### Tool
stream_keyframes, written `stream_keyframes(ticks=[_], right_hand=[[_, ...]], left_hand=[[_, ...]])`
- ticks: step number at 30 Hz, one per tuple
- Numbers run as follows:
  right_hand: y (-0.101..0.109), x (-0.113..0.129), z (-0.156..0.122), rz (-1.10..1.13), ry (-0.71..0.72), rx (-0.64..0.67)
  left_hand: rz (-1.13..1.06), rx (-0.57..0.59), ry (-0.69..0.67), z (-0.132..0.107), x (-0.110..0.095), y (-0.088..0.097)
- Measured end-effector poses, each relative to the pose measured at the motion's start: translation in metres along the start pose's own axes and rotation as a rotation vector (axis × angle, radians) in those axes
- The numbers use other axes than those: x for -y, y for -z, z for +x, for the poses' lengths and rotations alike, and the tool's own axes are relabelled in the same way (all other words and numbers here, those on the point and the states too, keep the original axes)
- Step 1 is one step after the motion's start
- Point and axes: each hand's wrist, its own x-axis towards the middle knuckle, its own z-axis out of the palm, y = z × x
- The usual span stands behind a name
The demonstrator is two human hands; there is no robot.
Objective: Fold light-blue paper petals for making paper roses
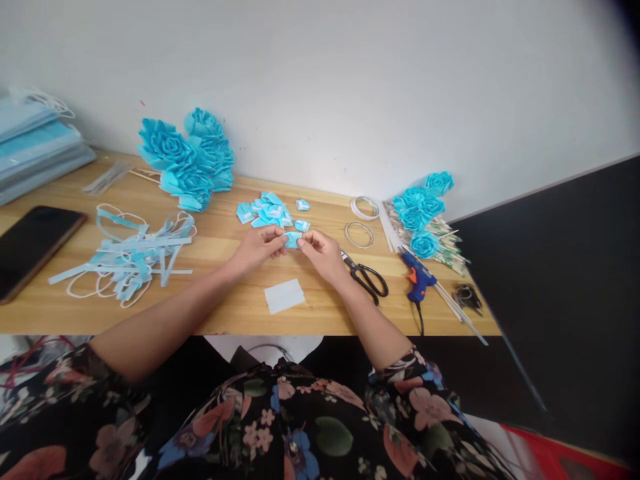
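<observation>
On my feed, left hand (261, 246) and right hand (323, 253) pinch one small folded blue piece (292, 241). Black-handled metal scissors (355, 268) lie nearby.

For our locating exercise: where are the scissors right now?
In the head view, the black-handled scissors lie right of centre, between the right hand and the blue glue gun.

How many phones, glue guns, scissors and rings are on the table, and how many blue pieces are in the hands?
Phone: 1
Glue gun: 1
Scissors: 1 pair
Rings: 2
Blue piece, held between left hand and right hand: 1
Total: 6
</observation>
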Motion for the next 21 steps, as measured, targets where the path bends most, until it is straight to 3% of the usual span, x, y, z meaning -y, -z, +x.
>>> stream_keyframes(ticks=[14, 21], right_hand=[[-0.0048, 0.0045, -0.0025, -0.102, 0.035, -0.003], [0.0009, -0.0016, -0.0002, -0.041, 0.033, -0.034]], left_hand=[[0.082, 0.043, -0.052, -0.0014, 0.0023, -0.0009], [-0.043, 0.019, -0.005, 0.0022, 0.007, -0.0003]])
